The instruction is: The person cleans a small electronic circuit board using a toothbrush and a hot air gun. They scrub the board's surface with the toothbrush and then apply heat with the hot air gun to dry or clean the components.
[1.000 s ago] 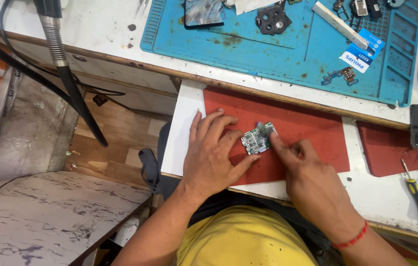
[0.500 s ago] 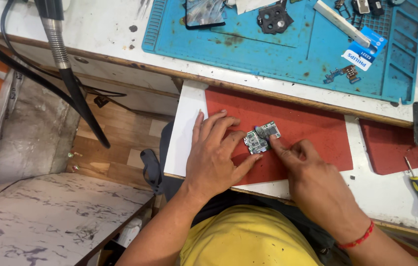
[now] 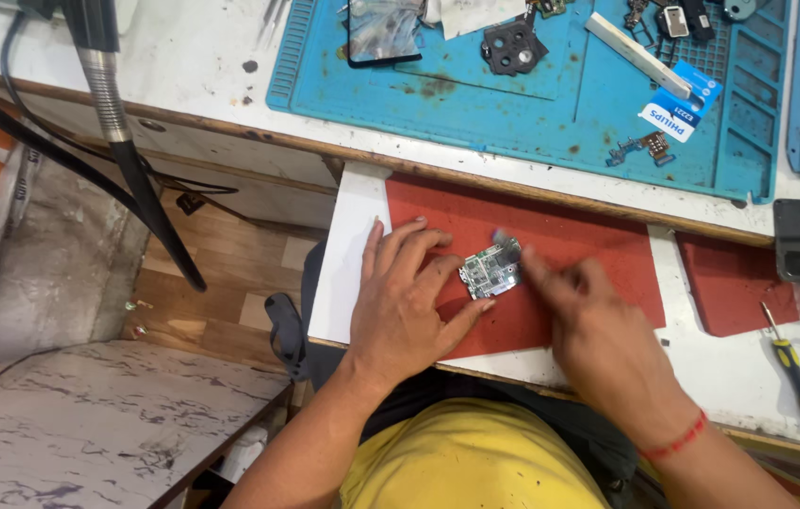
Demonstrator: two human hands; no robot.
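Head view: your left hand lies flat on the red mat in the middle of the frame, fingers spread, with the thumb and forefinger bracing the lower and left edges of a small green circuit board. The board sits on the mat just right of that hand, at frame centre. Your right hand comes in from the lower right, its fingertips at the board's right edge; it is motion-blurred, so you cannot tell whether those fingers pinch something thin or only press on the board.

What could go wrong: the board is held only by light side pressure, so a hard push from the right hand could skate it across the mat or flip it out from under your thumb. Any force on the small parts on its face could crack or lift them. The mat's near edge overhangs your lap, so a loosened piece may drop toward the floor.

The board's long axis runs diagonally, from lower left to upper right of the frame, its upper-right corner pointing toward the blue work mat at the top. A yellow-handled screwdriver lies at the far right, well apart.
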